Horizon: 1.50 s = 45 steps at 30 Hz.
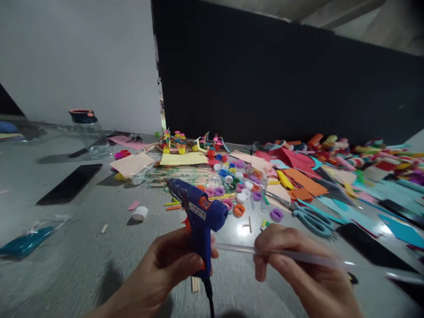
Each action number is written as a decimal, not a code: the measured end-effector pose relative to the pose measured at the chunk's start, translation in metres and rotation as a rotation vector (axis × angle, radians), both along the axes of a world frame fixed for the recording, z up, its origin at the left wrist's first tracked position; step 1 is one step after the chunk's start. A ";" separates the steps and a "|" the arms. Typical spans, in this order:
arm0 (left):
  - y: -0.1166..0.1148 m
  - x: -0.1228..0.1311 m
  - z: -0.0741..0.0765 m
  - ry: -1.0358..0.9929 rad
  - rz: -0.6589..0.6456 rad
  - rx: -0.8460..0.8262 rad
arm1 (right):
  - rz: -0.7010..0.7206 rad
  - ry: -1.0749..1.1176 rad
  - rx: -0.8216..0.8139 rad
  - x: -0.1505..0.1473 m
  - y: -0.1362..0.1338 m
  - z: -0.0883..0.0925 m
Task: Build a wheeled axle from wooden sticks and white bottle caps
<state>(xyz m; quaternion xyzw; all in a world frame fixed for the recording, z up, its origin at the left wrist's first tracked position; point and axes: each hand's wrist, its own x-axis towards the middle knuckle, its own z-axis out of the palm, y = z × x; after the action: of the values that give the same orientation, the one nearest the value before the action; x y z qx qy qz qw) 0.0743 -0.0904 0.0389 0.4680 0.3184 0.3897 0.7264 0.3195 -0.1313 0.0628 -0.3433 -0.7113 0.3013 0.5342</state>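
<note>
In the head view, my left hand is closed around the handle of a blue hot glue gun, whose nozzle points up and to the left. A black cord hangs from the bottom of the handle. Between the thumb and fingers of my right hand is a long, clear glue stick. Its left end reaches to just behind the gun's handle; whether it touches there I cannot tell. The other end runs off to the right, blurred.
Behind the gun lie wooden skewers and many coloured bottle caps. Blue-handled scissors and paper pieces spread to the right. A phone, a water bottle and a white cap stand or lie left.
</note>
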 end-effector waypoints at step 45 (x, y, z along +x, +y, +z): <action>-0.007 0.005 -0.005 0.162 -0.065 -0.069 | -0.089 0.162 0.041 -0.004 -0.008 -0.004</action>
<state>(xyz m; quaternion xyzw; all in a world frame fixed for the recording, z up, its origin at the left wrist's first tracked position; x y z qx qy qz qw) 0.0793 -0.0978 0.0343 0.4827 0.3740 0.3156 0.7263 0.3154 -0.1391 0.0588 -0.3382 -0.6559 0.2892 0.6097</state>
